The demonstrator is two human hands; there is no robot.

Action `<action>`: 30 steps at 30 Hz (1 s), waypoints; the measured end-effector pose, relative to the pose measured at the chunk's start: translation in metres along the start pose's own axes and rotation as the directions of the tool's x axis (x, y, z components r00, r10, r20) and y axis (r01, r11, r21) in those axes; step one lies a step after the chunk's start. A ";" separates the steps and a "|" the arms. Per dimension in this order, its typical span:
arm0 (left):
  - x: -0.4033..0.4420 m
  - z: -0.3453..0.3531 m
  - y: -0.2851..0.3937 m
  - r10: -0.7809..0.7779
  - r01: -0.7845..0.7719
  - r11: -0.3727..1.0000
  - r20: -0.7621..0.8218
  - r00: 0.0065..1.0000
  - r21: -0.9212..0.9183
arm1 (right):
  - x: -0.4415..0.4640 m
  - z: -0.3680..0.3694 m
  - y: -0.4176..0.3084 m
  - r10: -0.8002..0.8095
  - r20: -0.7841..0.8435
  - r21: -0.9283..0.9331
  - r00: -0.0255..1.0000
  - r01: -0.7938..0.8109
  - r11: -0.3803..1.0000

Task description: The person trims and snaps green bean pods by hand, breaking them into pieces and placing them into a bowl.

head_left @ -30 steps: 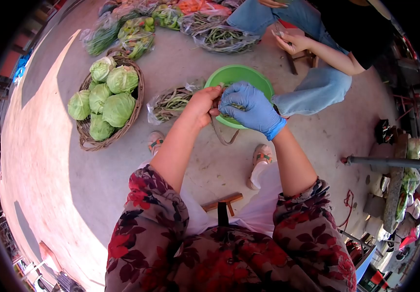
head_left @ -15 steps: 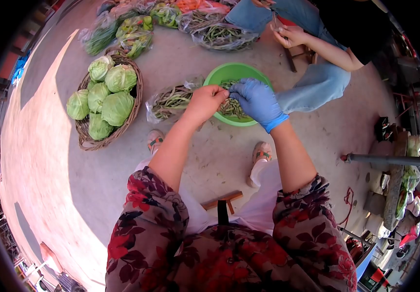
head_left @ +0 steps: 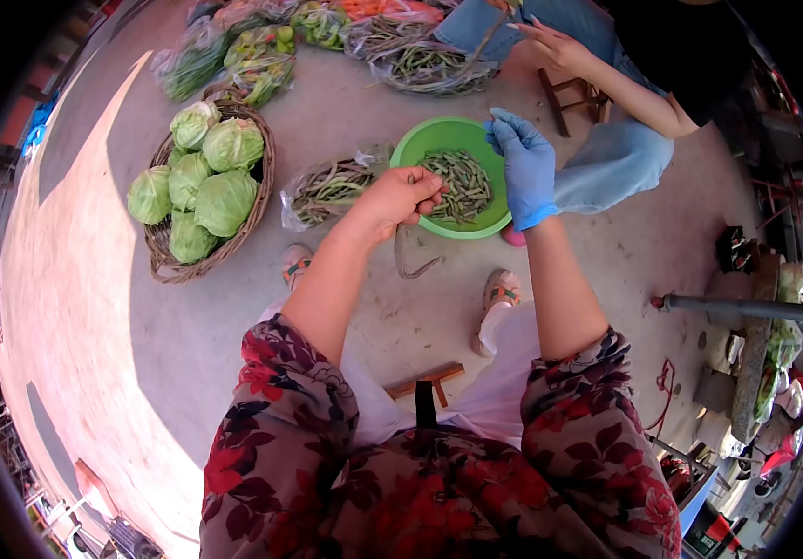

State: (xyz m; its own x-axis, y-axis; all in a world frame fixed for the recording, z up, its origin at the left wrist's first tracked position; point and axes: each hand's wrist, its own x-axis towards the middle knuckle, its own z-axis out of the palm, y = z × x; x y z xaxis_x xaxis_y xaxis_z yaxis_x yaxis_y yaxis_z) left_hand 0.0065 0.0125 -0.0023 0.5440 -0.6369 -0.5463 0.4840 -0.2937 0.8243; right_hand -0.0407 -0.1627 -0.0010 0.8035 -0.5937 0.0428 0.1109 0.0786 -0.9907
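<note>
My bare left hand (head_left: 403,197) is closed at the near left rim of a green basin (head_left: 404,144). A long, thin bean (head_left: 405,265) hangs from it, its lower end curling above the floor. Broken pieces of bean (head_left: 457,186) are heaped inside the basin. Over the basin's right edge, my right hand (head_left: 523,168) in a blue glove is raised with thumb and fingers pinched together; whatever lies between them is too small to make out. Left of the basin sits a clear plastic bag of long beans (head_left: 327,191).
A wicker basket (head_left: 257,210) of cabbages (head_left: 224,203) stands on the left. Along the far side lie bags of beans (head_left: 434,67) and other vegetables (head_left: 260,65). Another person, in jeans (head_left: 620,163), sits at the upper right, handling a thin strand. A pole (head_left: 741,306) juts in from the right.
My hands have parted: the gloved right one moved up and right, the left slightly down. The bean hanging from my left hand now shows. The other person's hand has shifted upward.
</note>
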 end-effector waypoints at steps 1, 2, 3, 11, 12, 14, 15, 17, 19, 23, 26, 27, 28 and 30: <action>-0.002 0.001 -0.001 -0.004 0.005 1.000 -0.011 1.000 0.019 | 0.003 -0.005 0.003 -0.225 -0.042 -0.437 0.974 0.184 0.880; -0.004 0.003 -0.001 -0.008 0.009 0.999 -0.020 1.000 0.037 | 0.004 -0.010 0.008 -0.434 0.017 -0.787 0.901 0.280 0.550; -0.004 0.005 -0.001 -0.012 0.014 0.998 -0.028 1.000 0.056 | 0.004 -0.012 0.010 -0.576 0.165 -0.960 0.801 0.263 0.091; 0.001 -0.019 0.011 0.107 -0.051 0.870 0.087 0.990 -0.490 | -0.042 0.011 0.009 0.420 0.696 -0.607 0.583 0.164 0.777; 0.003 -0.024 0.011 0.170 -0.076 0.832 0.122 0.978 -0.549 | -0.049 0.014 0.014 0.380 0.756 -0.588 0.533 0.299 0.751; 0.008 -0.029 0.007 0.217 -0.119 0.789 0.092 0.972 -0.603 | -0.052 0.021 0.019 0.468 0.750 -0.552 0.467 0.051 0.833; 0.003 -0.022 0.014 0.200 -0.141 0.787 0.033 0.979 -0.600 | -0.053 0.025 0.016 0.507 0.749 -0.528 0.427 -0.077 0.846; -0.002 -0.015 0.017 0.191 -0.182 0.822 -0.040 0.981 -0.540 | -0.050 0.026 0.005 0.452 0.687 -0.558 0.569 0.015 0.830; -0.004 -0.010 0.017 0.210 -0.218 0.881 -0.065 0.976 -0.420 | -0.045 0.024 -0.001 0.437 0.607 -0.613 0.663 0.041 0.789; -0.001 -0.013 0.006 0.283 -0.296 0.952 -0.150 0.947 -0.074 | -0.034 0.015 0.016 0.280 0.519 -0.619 0.808 0.130 0.774; 0.004 -0.019 0.002 0.345 -0.321 0.932 -0.137 0.929 0.166 | -0.023 0.013 0.014 -0.071 0.374 -0.481 0.925 0.259 0.837; 0.003 -0.020 0.001 0.354 -0.308 0.909 -0.127 0.927 0.282 | -0.024 0.014 0.008 -0.094 0.404 -0.471 0.910 0.295 0.831; 0.003 -0.020 0.000 0.361 -0.290 0.871 -0.116 0.925 0.396 | -0.025 0.015 -0.002 -0.117 0.434 -0.459 0.893 0.331 0.825; -0.002 -0.017 0.000 0.463 -0.354 0.775 -0.088 0.882 0.524 | -0.024 0.015 -0.006 -0.163 0.488 -0.493 0.858 0.424 0.760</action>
State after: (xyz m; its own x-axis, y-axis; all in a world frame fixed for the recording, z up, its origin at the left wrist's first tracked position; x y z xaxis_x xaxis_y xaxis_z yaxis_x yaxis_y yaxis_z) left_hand 0.0174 0.0259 -0.0041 0.7639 -0.6353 -0.1137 -0.1767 -0.3753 0.9099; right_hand -0.0521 -0.1366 0.0060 0.9563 -0.1317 0.2610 0.1370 -0.5867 -0.7981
